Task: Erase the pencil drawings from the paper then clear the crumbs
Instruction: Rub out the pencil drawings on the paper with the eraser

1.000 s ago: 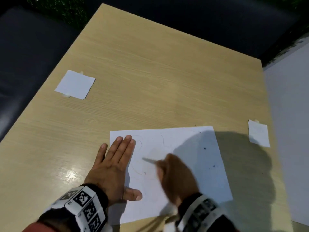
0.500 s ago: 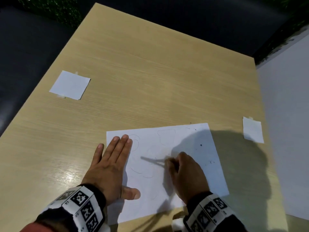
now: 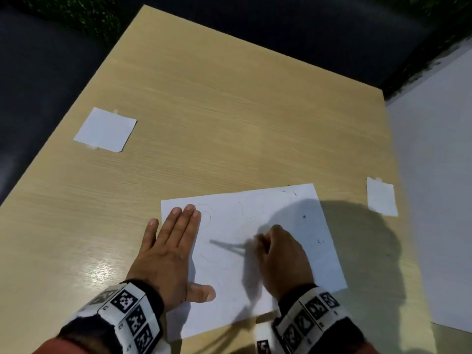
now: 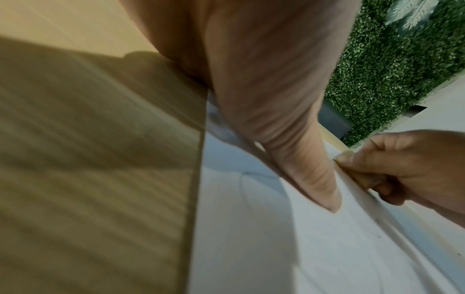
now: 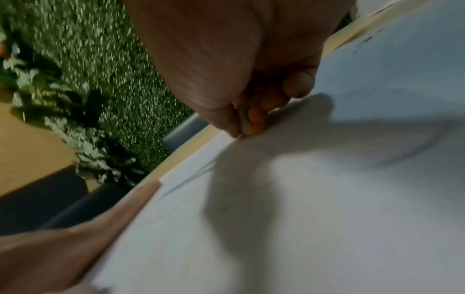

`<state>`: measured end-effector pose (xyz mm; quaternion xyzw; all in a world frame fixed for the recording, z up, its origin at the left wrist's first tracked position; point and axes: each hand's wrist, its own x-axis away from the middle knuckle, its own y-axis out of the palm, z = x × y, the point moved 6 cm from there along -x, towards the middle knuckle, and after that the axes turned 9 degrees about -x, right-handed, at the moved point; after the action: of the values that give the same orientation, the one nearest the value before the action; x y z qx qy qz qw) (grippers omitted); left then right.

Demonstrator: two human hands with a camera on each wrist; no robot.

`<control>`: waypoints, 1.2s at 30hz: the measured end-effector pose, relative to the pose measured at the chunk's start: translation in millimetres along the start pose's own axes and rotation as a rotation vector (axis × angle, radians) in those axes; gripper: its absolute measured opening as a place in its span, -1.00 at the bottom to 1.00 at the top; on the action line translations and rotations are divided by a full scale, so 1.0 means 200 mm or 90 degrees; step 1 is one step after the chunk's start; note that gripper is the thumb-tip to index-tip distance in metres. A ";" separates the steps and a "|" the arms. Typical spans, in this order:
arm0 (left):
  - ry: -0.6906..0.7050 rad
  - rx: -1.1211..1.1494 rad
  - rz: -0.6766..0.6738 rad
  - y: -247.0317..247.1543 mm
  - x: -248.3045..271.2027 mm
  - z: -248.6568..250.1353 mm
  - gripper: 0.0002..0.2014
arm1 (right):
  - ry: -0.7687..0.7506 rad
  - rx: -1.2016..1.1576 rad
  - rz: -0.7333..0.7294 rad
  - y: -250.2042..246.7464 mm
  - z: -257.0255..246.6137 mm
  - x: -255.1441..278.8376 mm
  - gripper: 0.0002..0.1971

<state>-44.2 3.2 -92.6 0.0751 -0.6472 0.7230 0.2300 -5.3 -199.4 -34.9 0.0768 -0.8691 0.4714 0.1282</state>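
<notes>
Head view: a white paper (image 3: 268, 282) w/ faint pencil drawings (image 3: 204, 213) is laid on the near part of a light wood table (image 3: 217, 111). The left hand (image 3: 168, 254) is spread flat, fingers straight and together, across the paper's left edge, partly on paper, partly on table; its thumb is stretched out to the right on the sheet. The right hand (image 3: 281, 256) is curled over the middle of the paper, fingertips down against it. In the right wrist view a small eraser (image 5: 253, 121), orange and pale, is seen pinched between thumb and fingers, its tip on the paper; it is too blurred for more detail. A few dark crumbs (image 3: 304, 217) are scattered on the right part of the sheet. Two small white paper squares are stuck to the table: one (image 3: 106, 130) far left, one (image 3: 381, 200) by the right edge, well apart from the sheet. A green hedge wall (image 4: 392, 69) is seen beyond the table in the left wrist view.
</notes>
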 end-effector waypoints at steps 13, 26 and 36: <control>-0.001 -0.002 0.001 0.01 -0.01 -0.01 0.44 | -0.058 0.012 -0.021 0.11 -0.11 0.02 -0.79; 0.004 0.006 0.008 -0.01 -0.01 0.00 0.42 | -0.134 0.028 -0.137 0.22 -0.25 0.12 -0.76; -0.037 0.029 0.076 -0.04 0.05 0.03 0.28 | 0.032 -0.003 0.030 -0.02 0.04 -0.02 -0.79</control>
<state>-50.3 0.6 -80.9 0.0625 -0.6403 0.7475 0.1653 -2.1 -207.6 -36.4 0.0442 -0.8682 0.4742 0.1393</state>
